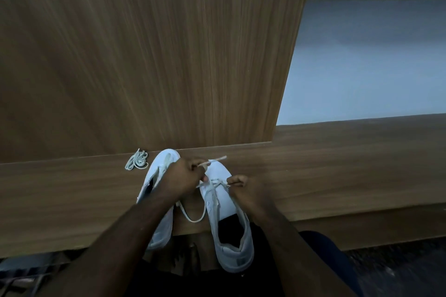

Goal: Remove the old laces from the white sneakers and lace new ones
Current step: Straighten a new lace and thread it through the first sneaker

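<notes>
Two hands, one lace to even out

Two sneakers sit side by side at the desk (72, 200) edge, heels toward the person. On the right sneaker (224, 202) a lace (213, 183) crosses the lowest eyelets. The left hand (183, 176) has its fingers pinching one lace end, tip pointing away; the right hand (241, 185) pinches the other end. Best pull both ends level before threading the next eyelets, keeping the lace flat. The left sneaker (160, 176) looks unlaced; a lace bundle (137, 160) lies just beside its toe.
</notes>
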`<move>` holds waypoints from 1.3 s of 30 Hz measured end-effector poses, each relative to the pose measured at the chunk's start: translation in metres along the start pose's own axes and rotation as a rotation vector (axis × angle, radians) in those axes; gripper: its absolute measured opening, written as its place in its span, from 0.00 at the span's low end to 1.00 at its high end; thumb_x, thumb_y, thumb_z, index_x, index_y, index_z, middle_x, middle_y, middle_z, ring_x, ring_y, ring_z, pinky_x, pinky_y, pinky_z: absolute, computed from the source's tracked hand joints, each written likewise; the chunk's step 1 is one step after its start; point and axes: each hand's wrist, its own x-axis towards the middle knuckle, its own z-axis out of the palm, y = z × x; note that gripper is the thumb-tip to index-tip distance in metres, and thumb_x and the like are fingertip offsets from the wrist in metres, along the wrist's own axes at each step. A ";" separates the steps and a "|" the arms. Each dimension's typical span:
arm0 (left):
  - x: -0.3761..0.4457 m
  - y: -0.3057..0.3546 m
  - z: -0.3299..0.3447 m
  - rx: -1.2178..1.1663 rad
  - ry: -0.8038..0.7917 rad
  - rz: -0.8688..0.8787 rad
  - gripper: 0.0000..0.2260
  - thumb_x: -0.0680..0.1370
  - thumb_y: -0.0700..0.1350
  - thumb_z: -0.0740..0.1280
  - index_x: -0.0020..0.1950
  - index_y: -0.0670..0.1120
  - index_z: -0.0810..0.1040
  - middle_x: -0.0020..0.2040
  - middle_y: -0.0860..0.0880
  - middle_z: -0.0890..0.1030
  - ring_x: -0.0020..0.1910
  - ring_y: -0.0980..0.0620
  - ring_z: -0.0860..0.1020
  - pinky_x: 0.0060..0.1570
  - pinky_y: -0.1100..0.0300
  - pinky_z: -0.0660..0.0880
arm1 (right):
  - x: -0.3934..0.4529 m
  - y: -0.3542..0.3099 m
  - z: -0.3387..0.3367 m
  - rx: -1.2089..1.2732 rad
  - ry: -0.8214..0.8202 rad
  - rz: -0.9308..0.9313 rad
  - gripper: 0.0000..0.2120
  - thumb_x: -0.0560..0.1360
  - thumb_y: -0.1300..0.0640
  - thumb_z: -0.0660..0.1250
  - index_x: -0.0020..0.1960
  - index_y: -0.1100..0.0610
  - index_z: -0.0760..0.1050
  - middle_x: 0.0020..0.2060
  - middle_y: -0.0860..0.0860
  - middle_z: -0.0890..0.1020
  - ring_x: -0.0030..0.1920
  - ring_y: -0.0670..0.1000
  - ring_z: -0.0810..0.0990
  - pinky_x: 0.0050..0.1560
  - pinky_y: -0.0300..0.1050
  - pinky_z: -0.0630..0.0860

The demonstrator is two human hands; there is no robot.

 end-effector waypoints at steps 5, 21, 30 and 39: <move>-0.006 -0.017 0.024 0.067 -0.012 -0.050 0.12 0.76 0.38 0.66 0.50 0.52 0.86 0.50 0.54 0.84 0.46 0.57 0.81 0.50 0.65 0.74 | 0.005 0.002 0.002 0.091 -0.054 0.056 0.16 0.71 0.62 0.67 0.57 0.52 0.81 0.42 0.46 0.86 0.48 0.50 0.85 0.55 0.51 0.80; -0.015 -0.021 0.045 0.209 0.048 0.046 0.04 0.75 0.46 0.69 0.40 0.50 0.79 0.36 0.53 0.81 0.38 0.56 0.78 0.41 0.56 0.75 | 0.016 0.011 0.000 0.205 -0.065 0.041 0.12 0.75 0.66 0.67 0.46 0.50 0.81 0.45 0.50 0.86 0.49 0.50 0.84 0.55 0.47 0.80; -0.021 -0.011 0.061 0.235 0.182 0.037 0.07 0.75 0.44 0.67 0.37 0.46 0.76 0.33 0.52 0.77 0.37 0.52 0.77 0.38 0.58 0.68 | 0.014 0.008 -0.002 0.322 -0.066 0.110 0.10 0.75 0.69 0.65 0.49 0.57 0.82 0.41 0.52 0.85 0.40 0.47 0.83 0.39 0.38 0.78; -0.021 -0.006 0.064 0.261 0.250 0.010 0.07 0.75 0.43 0.67 0.40 0.41 0.78 0.38 0.45 0.79 0.40 0.45 0.78 0.45 0.50 0.75 | 0.016 0.010 0.000 0.349 -0.080 0.128 0.11 0.75 0.70 0.65 0.49 0.57 0.81 0.44 0.54 0.85 0.43 0.50 0.82 0.45 0.43 0.79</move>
